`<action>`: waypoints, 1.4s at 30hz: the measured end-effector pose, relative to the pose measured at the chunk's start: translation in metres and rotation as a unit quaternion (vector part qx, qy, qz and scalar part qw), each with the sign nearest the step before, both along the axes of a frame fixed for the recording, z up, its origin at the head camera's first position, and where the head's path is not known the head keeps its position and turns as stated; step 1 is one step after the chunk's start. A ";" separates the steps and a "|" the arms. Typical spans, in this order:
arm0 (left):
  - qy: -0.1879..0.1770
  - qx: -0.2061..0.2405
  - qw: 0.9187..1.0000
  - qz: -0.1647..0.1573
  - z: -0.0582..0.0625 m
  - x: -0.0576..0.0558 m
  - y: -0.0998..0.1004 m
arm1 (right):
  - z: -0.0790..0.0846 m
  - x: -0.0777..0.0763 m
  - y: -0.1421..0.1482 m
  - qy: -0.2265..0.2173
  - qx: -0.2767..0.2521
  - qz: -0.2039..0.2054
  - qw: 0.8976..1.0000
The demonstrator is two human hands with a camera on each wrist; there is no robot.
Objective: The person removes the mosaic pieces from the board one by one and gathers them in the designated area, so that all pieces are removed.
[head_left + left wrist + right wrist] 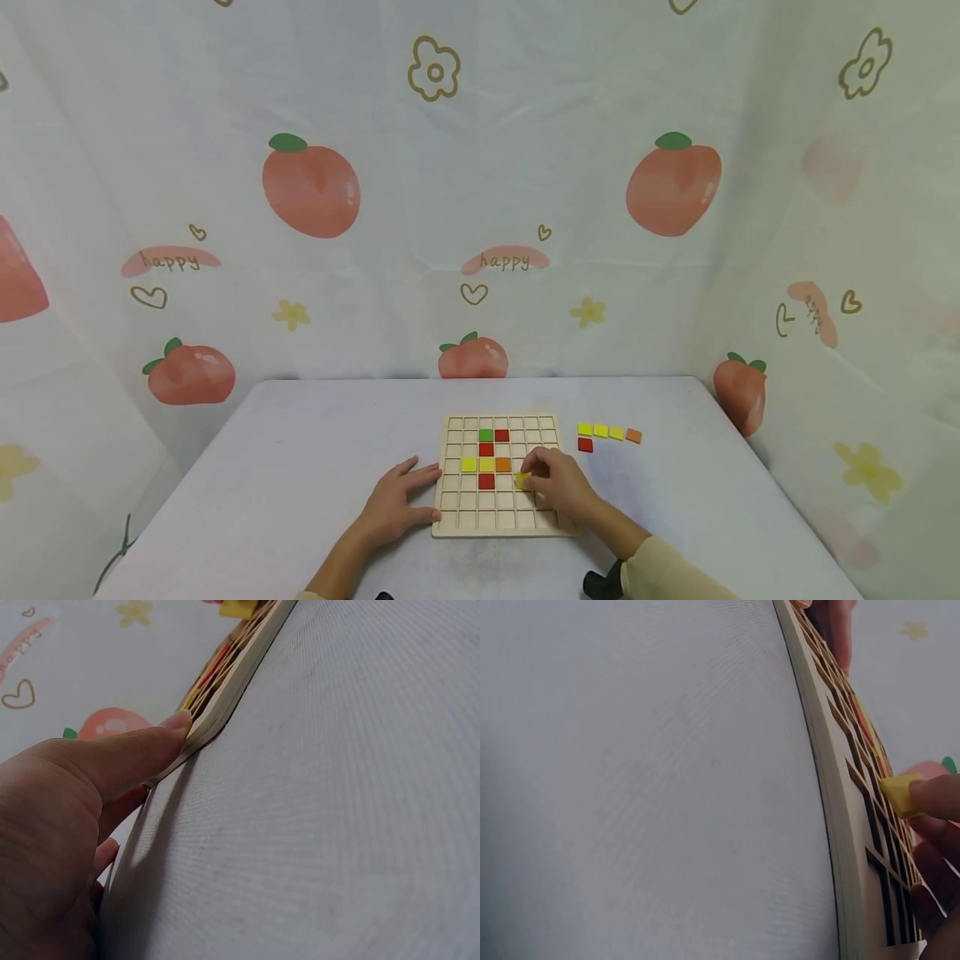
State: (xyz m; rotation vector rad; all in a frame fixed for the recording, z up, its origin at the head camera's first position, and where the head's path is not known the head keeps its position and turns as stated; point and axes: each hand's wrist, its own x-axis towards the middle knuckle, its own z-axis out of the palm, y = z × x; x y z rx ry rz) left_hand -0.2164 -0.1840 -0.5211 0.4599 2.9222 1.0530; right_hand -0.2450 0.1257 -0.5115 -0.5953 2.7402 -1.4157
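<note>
A wooden grid board (497,522) lies on the table, with square tiles in some of its cells: a green tile (487,435), red ones, two yellow ones and an orange tile (503,465). My right hand (558,483) pinches a yellow tile (902,795) between thumb and fingers, over the right half of the grid. At the board's left side is my left hand (395,506), fingers spread. Its thumb (154,746) touches the board's edge near the front corner, while the other fingers are partly hidden behind the thumb in the left wrist view.
To the right of the board, a loose row of yellow tiles (601,431) ends in an orange tile (633,436). A red tile (585,445) lies just below that row. The white table (330,433) meets a printed curtain (480,167) at the back.
</note>
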 end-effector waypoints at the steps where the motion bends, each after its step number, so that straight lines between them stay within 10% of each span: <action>1: 0.000 0.000 1.000 0.001 0.000 0.000 0.000 | 0.000 0.000 0.000 0.001 -0.001 -0.002 1.000; 42: 0.009 -0.003 1.000 -0.008 -0.002 -0.001 -0.002 | -0.004 -0.026 0.070 0.002 -0.033 -0.177 0.984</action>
